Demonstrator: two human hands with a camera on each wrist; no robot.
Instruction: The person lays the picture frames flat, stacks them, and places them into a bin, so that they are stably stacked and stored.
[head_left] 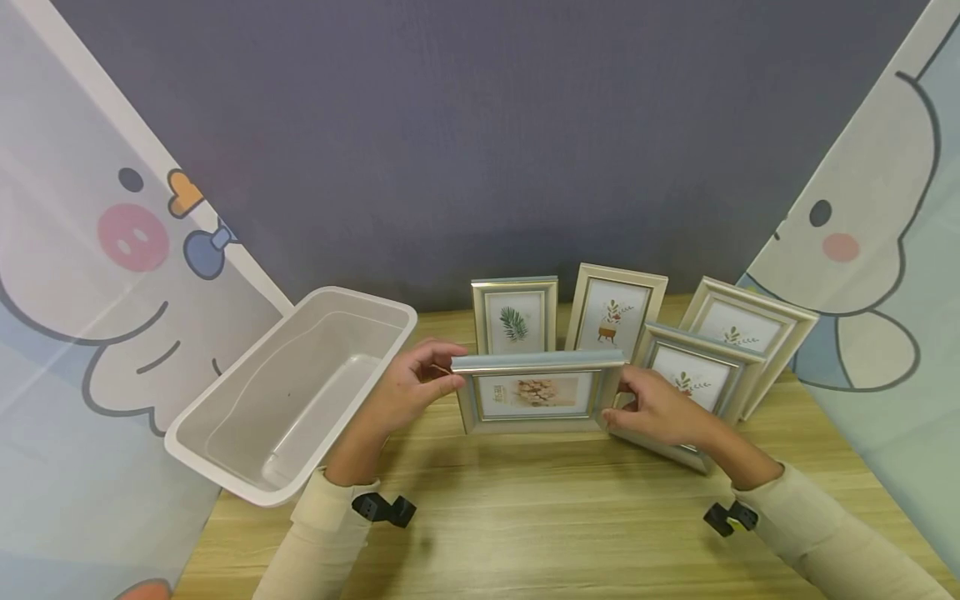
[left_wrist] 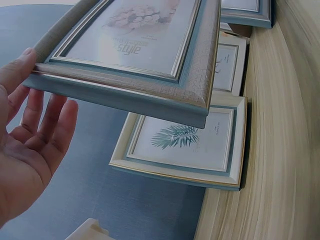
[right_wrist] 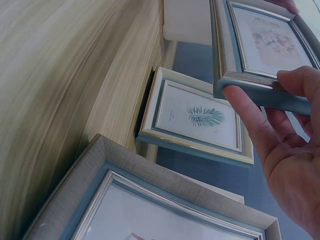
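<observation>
- Fingers of the left hand pinch the left end of the landscape photo frame, thumb on the front face and the other digits behind it; in the left wrist view those rear digits look extended and only loosely applied.
- Fingers of the right hand curl round the right end of the same frame, thumb across its lower edge.
- Frame position: centre of the head view, upright and facing the camera, its lower edge at or just above the wooden table (contact cannot be confirmed).
- Adjacent items: fern-print frame directly behind; deer-print frame right of centre; two further upright frames, the front leaf frame and the rear leaf frame, at centre right. The front leaf frame stands just behind the right hand.
- White plastic bin sits tilted at lower left, close beside the left hand.
- Risk 1: edge-only support. A light left-hand grip could let that end drop and the frame rotate out of the hands.
- Risk 2: a backward swing would probably strike the fern-print frame and tip it.
- Risk 3: the right wrist could nudge the front leaf frame and topple it into the one behind.
</observation>
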